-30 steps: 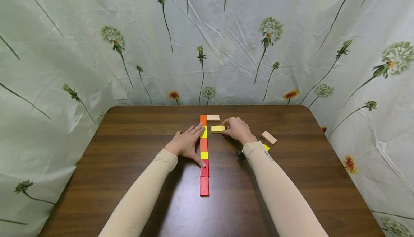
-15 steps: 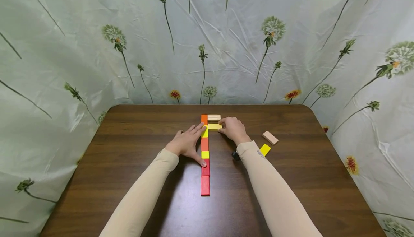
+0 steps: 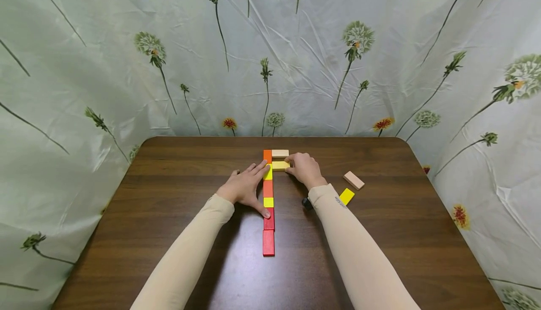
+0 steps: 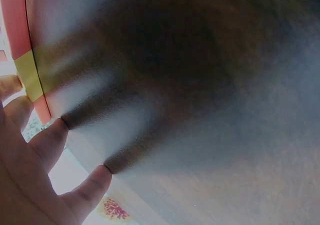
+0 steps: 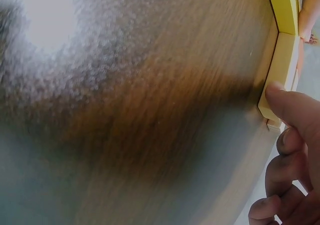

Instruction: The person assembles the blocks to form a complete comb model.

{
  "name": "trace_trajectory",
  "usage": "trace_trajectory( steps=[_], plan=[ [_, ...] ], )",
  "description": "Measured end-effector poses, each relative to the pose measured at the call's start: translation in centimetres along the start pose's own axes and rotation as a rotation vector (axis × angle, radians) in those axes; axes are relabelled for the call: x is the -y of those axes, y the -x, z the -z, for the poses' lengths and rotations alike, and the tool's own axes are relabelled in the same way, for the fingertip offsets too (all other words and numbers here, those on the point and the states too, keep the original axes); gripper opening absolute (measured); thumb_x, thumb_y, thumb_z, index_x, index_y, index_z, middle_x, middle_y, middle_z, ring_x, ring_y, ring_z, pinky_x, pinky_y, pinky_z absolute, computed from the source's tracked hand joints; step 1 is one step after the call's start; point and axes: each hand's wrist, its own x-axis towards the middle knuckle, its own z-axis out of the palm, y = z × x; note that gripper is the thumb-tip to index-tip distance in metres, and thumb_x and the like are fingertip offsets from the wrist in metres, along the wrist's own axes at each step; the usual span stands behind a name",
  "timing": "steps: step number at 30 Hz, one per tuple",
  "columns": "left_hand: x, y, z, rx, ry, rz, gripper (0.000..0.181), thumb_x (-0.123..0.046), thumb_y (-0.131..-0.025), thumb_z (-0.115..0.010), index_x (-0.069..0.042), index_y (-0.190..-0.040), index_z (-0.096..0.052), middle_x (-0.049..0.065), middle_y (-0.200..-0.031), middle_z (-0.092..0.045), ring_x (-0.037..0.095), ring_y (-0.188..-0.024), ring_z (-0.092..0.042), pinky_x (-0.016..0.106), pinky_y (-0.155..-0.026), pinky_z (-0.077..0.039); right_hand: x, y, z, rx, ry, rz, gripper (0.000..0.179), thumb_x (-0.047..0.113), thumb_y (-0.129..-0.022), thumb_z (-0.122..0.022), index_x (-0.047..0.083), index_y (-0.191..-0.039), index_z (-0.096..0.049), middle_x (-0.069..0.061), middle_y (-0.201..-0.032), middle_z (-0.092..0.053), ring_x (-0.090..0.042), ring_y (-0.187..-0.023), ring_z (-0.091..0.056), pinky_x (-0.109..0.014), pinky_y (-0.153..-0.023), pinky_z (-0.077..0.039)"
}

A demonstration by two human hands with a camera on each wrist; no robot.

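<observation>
A straight line of orange, yellow and red blocks runs toward the person, with a red block [image 3: 268, 244] at its near end. My left hand [image 3: 243, 188] lies along its left side, fingers spread. The fingertips touch a yellow block [image 3: 268, 173], while the thumb rests on another red block [image 3: 269, 224]. On the other side, my right hand [image 3: 307, 169] pinches the right end of a pale yellow block [image 5: 282, 60]. That block lies flat, its left end against the line. Just beyond it, a bare wood block [image 3: 280, 153] sits parallel, beside the orange block [image 3: 267, 155] at the far end.
To the right of my right hand lie a loose wood block [image 3: 353, 180] and a bright yellow block [image 3: 346, 196]. The brown table [image 3: 169, 169] ends at the back against a flower-patterned curtain [image 3: 304, 65].
The right hand has slid the pale yellow block left and slightly away until it meets the line. My left hand has stayed in place on the line. The loose yellow block shows more fully.
</observation>
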Motion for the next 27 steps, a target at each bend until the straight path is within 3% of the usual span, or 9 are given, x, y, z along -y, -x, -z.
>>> trace_trajectory(
  steps=[15, 27],
  plan=[
    [0.08, -0.14, -0.26, -0.002, -0.007, 0.005, 0.152, -0.087, -0.057, -0.087, -0.025, -0.175, -0.014, -0.003, -0.184, -0.006, 0.033, -0.169, -0.017, 0.076, -0.122, -0.026, -0.41, -0.56, -0.30, 0.001, 0.002, 0.000, 0.036, 0.024, -0.098, -0.082, 0.014, -0.132, -0.078, -0.006, -0.086, -0.074, -0.021, -0.072, -0.066, -0.042, -0.070, -0.060],
    [0.14, -0.17, -0.25, -0.001, -0.004, 0.009, 0.153, -0.087, -0.057, -0.087, -0.026, -0.175, -0.012, -0.004, -0.184, -0.005, 0.032, -0.169, -0.016, 0.077, -0.123, -0.025, -0.54, -0.47, -0.25, 0.002, 0.022, 0.010, 0.038, 0.026, -0.098, -0.081, 0.015, -0.135, -0.076, -0.009, -0.106, -0.079, -0.027, -0.085, -0.074, -0.047, -0.075, -0.063]
  ],
)
